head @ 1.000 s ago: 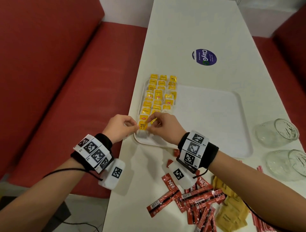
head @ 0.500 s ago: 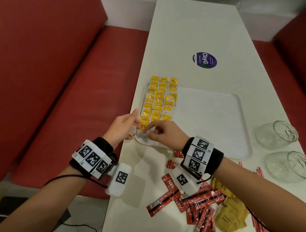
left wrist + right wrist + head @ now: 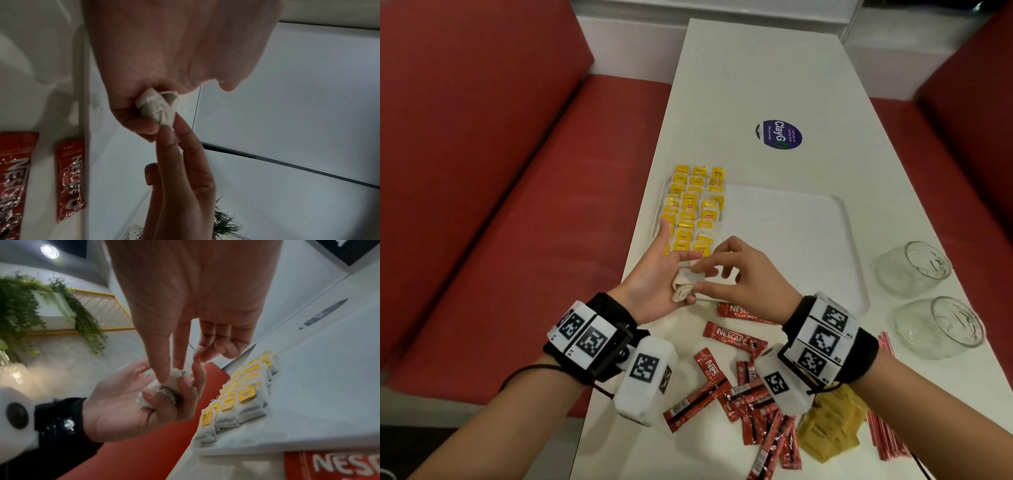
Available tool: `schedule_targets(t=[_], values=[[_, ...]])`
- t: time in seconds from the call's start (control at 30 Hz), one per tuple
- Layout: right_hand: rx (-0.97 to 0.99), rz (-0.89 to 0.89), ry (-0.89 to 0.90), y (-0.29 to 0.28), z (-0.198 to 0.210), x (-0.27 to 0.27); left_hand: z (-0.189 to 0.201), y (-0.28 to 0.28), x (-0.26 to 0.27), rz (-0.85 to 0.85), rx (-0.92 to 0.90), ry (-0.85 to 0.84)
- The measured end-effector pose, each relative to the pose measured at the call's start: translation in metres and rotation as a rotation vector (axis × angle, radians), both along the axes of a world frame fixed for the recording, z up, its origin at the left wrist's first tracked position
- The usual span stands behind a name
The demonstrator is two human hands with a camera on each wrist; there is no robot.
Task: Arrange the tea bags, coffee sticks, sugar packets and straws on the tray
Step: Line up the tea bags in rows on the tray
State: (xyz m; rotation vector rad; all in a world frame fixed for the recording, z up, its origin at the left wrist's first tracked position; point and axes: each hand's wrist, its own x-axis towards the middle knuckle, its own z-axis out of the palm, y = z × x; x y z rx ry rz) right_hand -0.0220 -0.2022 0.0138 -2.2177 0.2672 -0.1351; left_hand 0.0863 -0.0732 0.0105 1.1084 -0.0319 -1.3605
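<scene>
My left hand [image 3: 654, 281] cups a crumpled tea bag [image 3: 685, 286] just near of the tray [image 3: 852, 240] and its tea-bag rows, my right hand [image 3: 736, 274] pinching its right end.
</scene>
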Motion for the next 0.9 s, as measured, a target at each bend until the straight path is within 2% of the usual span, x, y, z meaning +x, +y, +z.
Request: schedule_targets(t=[0.1, 0.23, 0.5, 0.67, 0.83, 0.9], values=[[-0.015, 0.002, 0.024, -0.003, -0.001, -0.002, 0.002, 0.002, -0.008, -0.09, 0.041, -0.071], [0.144, -0.027, 0.056, -0.004, 0.0, -0.004, 0.003, 0.006, -0.017, -0.16, 0.034, -0.251], [0.456, -0.055, 0.08, 0.001, -0.001, -0.002, -0.004, 0.017, -0.02, -0.079, 0.041, -0.359], [0.424, 0.023, 0.129, 0.004, 0.0, 0.004, -0.001, 0.019, -0.019, -0.145, 0.076, -0.512], [0.792, -0.104, 0.17, 0.001, -0.002, 0.008, -0.001, 0.026, -0.017, -0.115, 0.029, -0.491], [0.883, -0.155, 0.159, 0.0, -0.002, 0.009, -0.004, 0.029, -0.015, -0.08, 0.012, -0.475]])
